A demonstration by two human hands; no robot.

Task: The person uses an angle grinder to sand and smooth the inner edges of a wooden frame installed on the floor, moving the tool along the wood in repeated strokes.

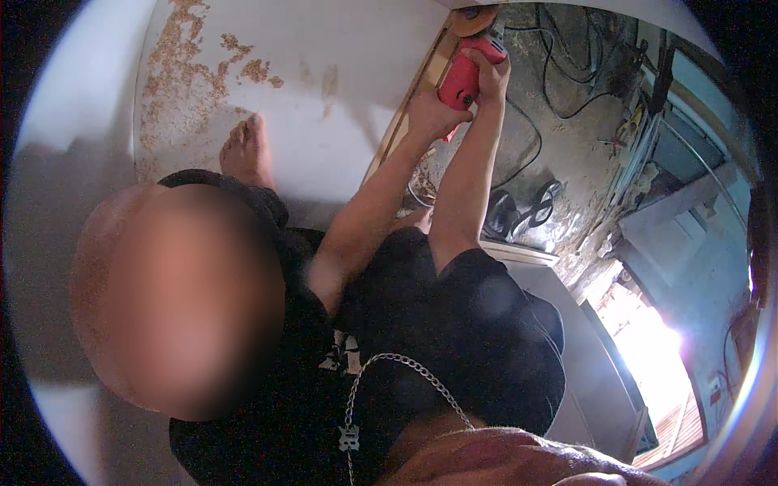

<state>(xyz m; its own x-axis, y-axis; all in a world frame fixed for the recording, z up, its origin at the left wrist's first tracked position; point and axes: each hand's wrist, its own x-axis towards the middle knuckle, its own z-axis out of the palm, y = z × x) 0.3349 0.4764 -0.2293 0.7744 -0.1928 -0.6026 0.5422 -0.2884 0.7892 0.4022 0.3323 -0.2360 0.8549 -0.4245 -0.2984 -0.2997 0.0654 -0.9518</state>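
Both my arms stretch forward to a red angle grinder (459, 82) near the top of the head view. My left hand (436, 116) grips the lower left side of its body, with the fingers partly hidden. My right hand (491, 74) is wrapped round its right side, close to the grinder's head. A round brownish disc (475, 20) sits at the far end of the tool, by the bare wooden edge (397, 121) of a large white panel (340, 49). Whether disc and wood touch, I cannot tell.
My bare left foot (250, 150) rests on the panel near scattered brown patches (186, 81). Black cables (559, 89) loop over the rough floor at right. Black sandals (527, 211) lie beyond my right arm, and hand tools (626, 130) farther right. A bright opening (648, 340) is at lower right.
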